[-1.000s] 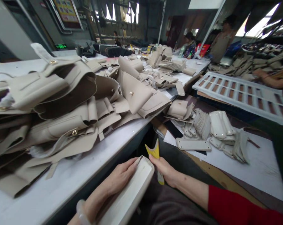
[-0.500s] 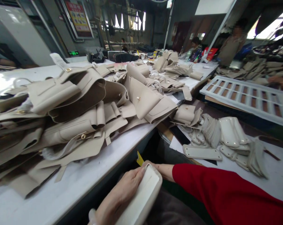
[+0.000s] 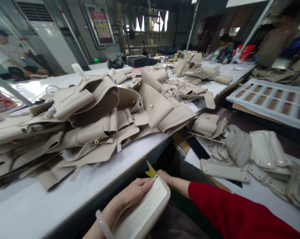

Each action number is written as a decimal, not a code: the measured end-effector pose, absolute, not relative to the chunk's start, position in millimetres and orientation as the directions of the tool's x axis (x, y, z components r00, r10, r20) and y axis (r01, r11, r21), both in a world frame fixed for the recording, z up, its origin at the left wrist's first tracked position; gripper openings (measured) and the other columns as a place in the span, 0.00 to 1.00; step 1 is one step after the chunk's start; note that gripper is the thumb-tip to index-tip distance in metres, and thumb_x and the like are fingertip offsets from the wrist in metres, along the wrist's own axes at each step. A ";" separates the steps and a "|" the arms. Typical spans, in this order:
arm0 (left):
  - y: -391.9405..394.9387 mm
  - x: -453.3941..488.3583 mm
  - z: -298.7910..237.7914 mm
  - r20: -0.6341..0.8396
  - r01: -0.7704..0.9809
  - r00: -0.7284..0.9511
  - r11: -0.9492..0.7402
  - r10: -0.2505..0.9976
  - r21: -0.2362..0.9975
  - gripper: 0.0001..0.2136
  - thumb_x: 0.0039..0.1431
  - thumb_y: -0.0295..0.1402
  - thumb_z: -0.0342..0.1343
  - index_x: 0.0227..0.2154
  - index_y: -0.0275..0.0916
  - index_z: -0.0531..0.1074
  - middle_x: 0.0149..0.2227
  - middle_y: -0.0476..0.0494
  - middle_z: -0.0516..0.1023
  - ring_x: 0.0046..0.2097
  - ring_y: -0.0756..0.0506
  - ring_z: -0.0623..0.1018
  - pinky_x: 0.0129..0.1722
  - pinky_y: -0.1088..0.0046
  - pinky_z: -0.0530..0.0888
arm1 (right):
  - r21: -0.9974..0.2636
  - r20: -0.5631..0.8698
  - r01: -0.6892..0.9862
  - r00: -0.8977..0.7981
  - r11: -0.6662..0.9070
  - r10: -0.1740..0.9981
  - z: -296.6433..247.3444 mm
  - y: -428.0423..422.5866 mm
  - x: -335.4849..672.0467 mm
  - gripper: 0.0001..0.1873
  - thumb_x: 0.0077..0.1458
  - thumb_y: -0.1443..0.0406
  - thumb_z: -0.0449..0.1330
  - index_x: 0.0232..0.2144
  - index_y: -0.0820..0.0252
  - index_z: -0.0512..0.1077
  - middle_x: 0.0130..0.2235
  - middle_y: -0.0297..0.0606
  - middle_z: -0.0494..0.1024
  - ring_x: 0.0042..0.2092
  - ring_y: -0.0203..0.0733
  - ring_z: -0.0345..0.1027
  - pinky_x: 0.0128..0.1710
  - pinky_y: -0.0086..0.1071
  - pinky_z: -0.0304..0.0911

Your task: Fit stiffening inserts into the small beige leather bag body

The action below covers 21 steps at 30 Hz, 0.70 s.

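My left hand (image 3: 137,191) is wrapped along the side of a beige leather bag part (image 3: 143,210), long and box-like with a pale inner face, held tilted over my lap. Its thumb presses near the far end. My right hand (image 3: 165,177) is curled behind that far end, its fingers mostly hidden by the part. A yellow notched piece (image 3: 151,170) sticks up beside both hands; what it belongs to is hidden, and I cannot tell which hand touches it. A clear band (image 3: 103,223) circles my left wrist.
Beige bag pieces (image 3: 97,96) with gold fittings are heaped on the white table (image 3: 72,199) to the left. At the right are flat oblong panels (image 3: 224,171), a dark phone-like slab (image 3: 198,148) and a white slatted tray (image 3: 269,99). Other people are in the background.
The view has turned left, so the heap and panels appear farther right. More of the yellow piece shows. My hands keep hold much as before.
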<state>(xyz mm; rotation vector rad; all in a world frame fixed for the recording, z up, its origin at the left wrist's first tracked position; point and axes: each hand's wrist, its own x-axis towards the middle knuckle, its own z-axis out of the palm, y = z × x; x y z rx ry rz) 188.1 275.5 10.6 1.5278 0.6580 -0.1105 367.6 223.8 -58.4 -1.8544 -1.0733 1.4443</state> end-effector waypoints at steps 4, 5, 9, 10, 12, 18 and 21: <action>276.3 188.7 5.5 -0.467 0.473 0.795 0.087 0.387 0.877 0.26 0.61 0.56 0.50 0.42 0.38 0.80 0.43 0.45 0.81 0.45 0.40 0.75 0.49 0.66 0.70 | -0.721 -0.533 0.442 0.137 -0.533 0.835 -47.6 210.9 425.3 0.19 0.60 0.50 0.61 0.40 0.60 0.70 0.24 0.32 0.73 0.25 0.38 0.69 0.25 0.27 0.59; 276.4 188.6 4.2 -0.473 0.475 0.789 0.098 0.393 0.874 0.26 0.60 0.56 0.50 0.41 0.38 0.81 0.41 0.45 0.81 0.44 0.40 0.75 0.47 0.66 0.70 | -0.706 -0.553 0.469 0.105 -0.531 0.827 -41.5 206.8 439.6 0.22 0.63 0.47 0.55 0.44 0.60 0.68 0.22 0.31 0.72 0.22 0.37 0.67 0.22 0.27 0.58; 276.5 187.9 2.5 -0.501 0.489 0.770 0.138 0.395 0.861 0.26 0.59 0.57 0.51 0.39 0.39 0.81 0.38 0.45 0.81 0.40 0.40 0.75 0.42 0.67 0.71 | -0.697 -0.620 0.579 -0.190 -0.423 0.761 -13.1 198.4 473.4 0.30 0.65 0.42 0.43 0.42 0.59 0.70 0.19 0.31 0.71 0.17 0.36 0.62 0.18 0.26 0.53; 276.6 187.6 2.3 -0.505 0.488 0.770 0.149 0.390 0.860 0.26 0.59 0.57 0.51 0.39 0.39 0.81 0.38 0.45 0.81 0.40 0.40 0.75 0.42 0.66 0.71 | -0.709 -0.601 0.614 -0.271 -0.346 0.752 -7.1 200.2 475.0 0.28 0.63 0.43 0.48 0.38 0.60 0.71 0.20 0.31 0.71 0.18 0.35 0.62 0.19 0.25 0.52; 276.9 187.1 0.8 -0.507 0.483 0.771 0.165 0.386 0.860 0.26 0.59 0.57 0.51 0.42 0.39 0.81 0.41 0.44 0.81 0.42 0.39 0.76 0.44 0.66 0.71 | -0.724 -0.528 0.669 -0.378 -0.170 0.761 2.2 209.0 472.5 0.22 0.60 0.47 0.56 0.31 0.60 0.71 0.23 0.31 0.72 0.23 0.34 0.62 0.21 0.25 0.51; 275.8 187.2 -8.6 -0.518 0.478 0.687 0.219 0.510 0.851 0.35 0.57 0.52 0.58 0.63 0.39 0.63 0.44 0.42 0.78 0.44 0.43 0.74 0.44 0.69 0.70 | -0.505 -0.234 0.843 -0.338 0.183 0.911 20.3 248.5 451.8 0.23 0.65 0.49 0.51 0.29 0.60 0.71 0.28 0.38 0.75 0.32 0.42 0.68 0.31 0.31 0.49; 273.6 186.1 -7.8 -0.506 0.442 0.688 0.252 0.521 0.861 0.38 0.59 0.50 0.57 0.68 0.42 0.52 0.36 0.48 0.76 0.35 0.48 0.72 0.36 0.72 0.69 | -0.374 -0.158 0.856 -0.437 0.356 0.885 25.7 262.0 441.6 0.25 0.66 0.49 0.49 0.27 0.60 0.72 0.28 0.43 0.78 0.32 0.46 0.70 0.31 0.34 0.45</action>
